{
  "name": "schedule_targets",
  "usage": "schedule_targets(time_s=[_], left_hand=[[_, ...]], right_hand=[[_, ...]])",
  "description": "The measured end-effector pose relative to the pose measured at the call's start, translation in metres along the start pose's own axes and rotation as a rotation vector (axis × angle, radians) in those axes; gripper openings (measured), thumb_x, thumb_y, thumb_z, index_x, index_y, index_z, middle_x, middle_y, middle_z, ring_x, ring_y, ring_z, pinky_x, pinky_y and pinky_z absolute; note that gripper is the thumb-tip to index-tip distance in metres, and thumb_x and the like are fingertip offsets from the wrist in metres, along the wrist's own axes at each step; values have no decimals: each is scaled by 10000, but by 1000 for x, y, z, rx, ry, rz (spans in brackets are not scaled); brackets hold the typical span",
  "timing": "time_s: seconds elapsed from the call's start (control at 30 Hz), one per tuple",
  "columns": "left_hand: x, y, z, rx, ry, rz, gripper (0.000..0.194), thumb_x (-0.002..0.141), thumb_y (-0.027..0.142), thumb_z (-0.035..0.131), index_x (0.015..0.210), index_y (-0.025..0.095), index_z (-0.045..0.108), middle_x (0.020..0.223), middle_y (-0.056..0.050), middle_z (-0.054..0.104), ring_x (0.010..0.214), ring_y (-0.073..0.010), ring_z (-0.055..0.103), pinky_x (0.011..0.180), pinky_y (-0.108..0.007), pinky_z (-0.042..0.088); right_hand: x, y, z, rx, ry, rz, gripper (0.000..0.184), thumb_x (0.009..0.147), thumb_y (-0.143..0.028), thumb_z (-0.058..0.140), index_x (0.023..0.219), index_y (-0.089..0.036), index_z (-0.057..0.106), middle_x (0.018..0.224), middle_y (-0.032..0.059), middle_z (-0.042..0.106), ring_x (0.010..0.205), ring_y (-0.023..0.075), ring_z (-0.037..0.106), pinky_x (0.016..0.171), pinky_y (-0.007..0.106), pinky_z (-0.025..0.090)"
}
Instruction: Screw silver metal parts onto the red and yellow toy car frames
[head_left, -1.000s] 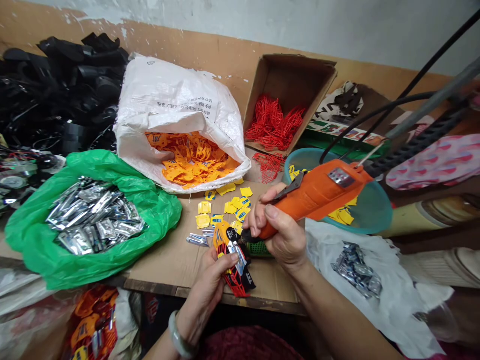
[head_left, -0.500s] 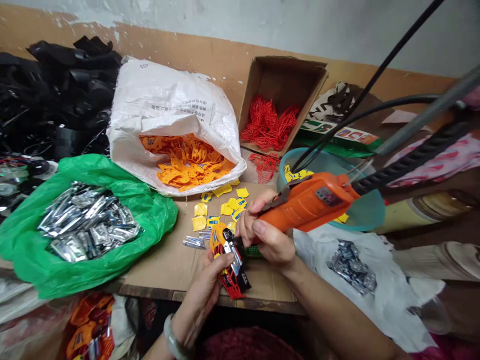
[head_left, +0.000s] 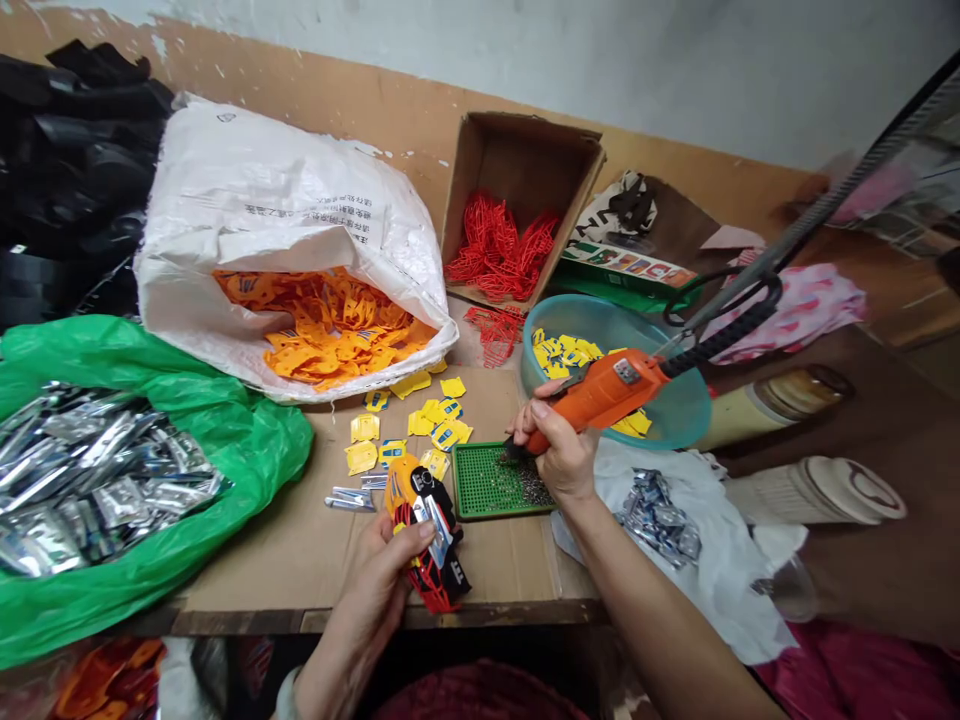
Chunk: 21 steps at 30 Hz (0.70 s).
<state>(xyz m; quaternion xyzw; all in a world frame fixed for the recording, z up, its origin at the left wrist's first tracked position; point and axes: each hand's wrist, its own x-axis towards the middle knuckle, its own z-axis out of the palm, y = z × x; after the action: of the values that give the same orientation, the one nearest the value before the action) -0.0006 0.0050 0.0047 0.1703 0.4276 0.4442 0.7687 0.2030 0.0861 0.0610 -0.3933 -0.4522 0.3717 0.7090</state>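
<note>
My left hand (head_left: 375,572) is closed around a toy car body (head_left: 442,545) with an orange end, a black middle, silver trim and red bars; the thumb presses on its silver part. In my right hand (head_left: 564,452) is an orange electric screwdriver (head_left: 611,388), tilted with its black nose down over a green mesh tray (head_left: 474,462). Small dark screws (head_left: 536,487) are spread over the tray's right half. The driver's tip is too small to tell whether it carries a screw. Yellow car panels (head_left: 364,428) and silver strips (head_left: 349,498) lie beside the toy.
A white sack (head_left: 292,190) of orange parts, a green bag (head_left: 262,430) of silver parts, a cardboard box (head_left: 517,150) of red frames and a teal basin (head_left: 690,410) surround the cardboard surface. Silver pieces lie on a white bag (head_left: 600,490) at right. A cable hangs above.
My right hand has taken the screwdriver away from the toy car body to the screw tray, which is now exposed. My left hand keeps its hold on the toy. The camera view has shifted right.
</note>
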Motion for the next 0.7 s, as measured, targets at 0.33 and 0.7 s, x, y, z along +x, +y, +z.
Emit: schedule_targets(time_s=[0.33, 0.7], left_hand=[[-4, 2, 6, 9, 52, 16, 425, 589, 359, 936, 880, 115, 747, 785, -96, 771, 641, -196, 692, 613, -282, 572], [2, 1, 1, -20, 6, 9, 413, 613, 356, 932, 887, 111, 744, 769, -88, 760, 620, -184, 675, 584, -280, 571]], right_hand=[[1, 9, -2, -33, 13, 41, 280, 820, -368, 738, 980, -228, 556, 524, -103, 568, 416, 132, 555, 544, 319, 587], [-2, 10, -2, -27, -43, 43, 286, 825, -374, 739, 991, -232, 555, 514, -109, 568, 424, 135, 565, 558, 326, 586]])
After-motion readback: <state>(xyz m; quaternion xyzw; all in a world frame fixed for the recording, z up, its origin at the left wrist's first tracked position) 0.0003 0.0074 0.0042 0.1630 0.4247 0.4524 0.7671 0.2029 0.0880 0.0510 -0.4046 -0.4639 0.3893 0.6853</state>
